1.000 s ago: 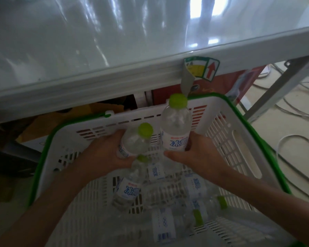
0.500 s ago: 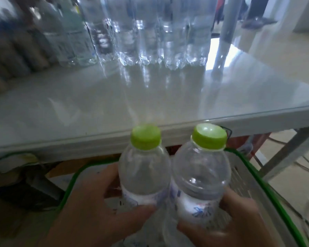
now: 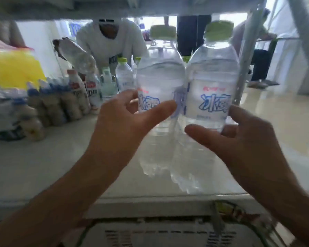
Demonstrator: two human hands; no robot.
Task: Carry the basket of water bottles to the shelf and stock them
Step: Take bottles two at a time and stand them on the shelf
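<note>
The left hand (image 3: 125, 122) and right hand (image 3: 239, 139) each hold an upright bottle (image 3: 159, 77) in a half-curled grip, bottles touching, above the shelf (image 3: 43, 166) with free room below.

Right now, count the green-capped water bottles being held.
2. The left hand holds the left bottle; the right hand holds the right bottle, both side by side above the shelf. More green-capped bottles stand behind, partly hidden.

Both hands have lifted their water bottles, left bottle (image 3: 159, 82) and right bottle (image 3: 212, 86), out of the basket (image 3: 168, 230) to shelf (image 3: 43, 166) height, upright and side by side.
</note>
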